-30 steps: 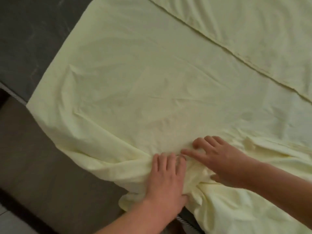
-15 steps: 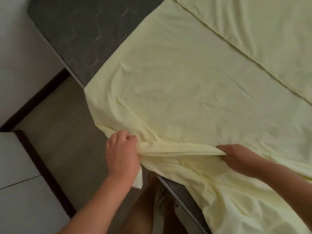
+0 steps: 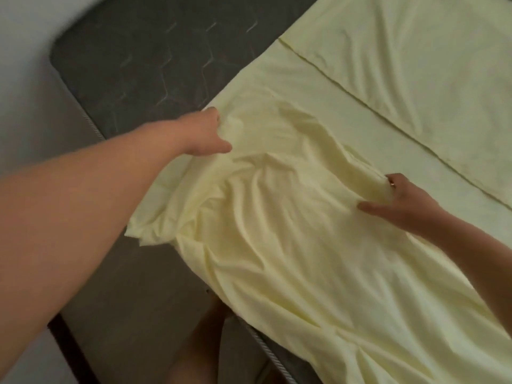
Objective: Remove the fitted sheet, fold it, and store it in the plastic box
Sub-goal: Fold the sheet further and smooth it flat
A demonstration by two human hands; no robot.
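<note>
Left grip [image 3: 212, 133]: closed on the fitted sheet [image 3: 291, 217] at its far corner, left of centre frame; the fingers are buried in the cloth, the thumb lies on top and the arm is stretched out from the lower left.
Right grip: the right grip [image 3: 407, 202], at the right of the frame, pinches a raised ridge of the same cloth, with one finger lying straight along the fabric.
Sheet: pale yellow and loose, it lies in rumpled folds from centre frame to the lower right. A smoother layer covers the upper right, and a hem line [image 3: 388, 112] runs diagonally between the two.
Mattress: the dark grey quilted mattress [image 3: 144, 65] lies bare across the upper left, its piped edge showing at the left and again at the bottom of the frame.
Done: the sheet appears to be off this end of the bed, and at least one layer looks doubled over.
In hand: by the look of it, an early fold being drawn and squared between the two grips.
Left: most of the folding, down to a bundle small enough to store, and then the storing itself.
Box: no plastic box is in view.
Surroundings: brown floor [image 3: 144, 273] at the lower left, a pale wall [image 3: 16, 79] at the left edge and the person's leg [image 3: 199, 342] at the bottom.
</note>
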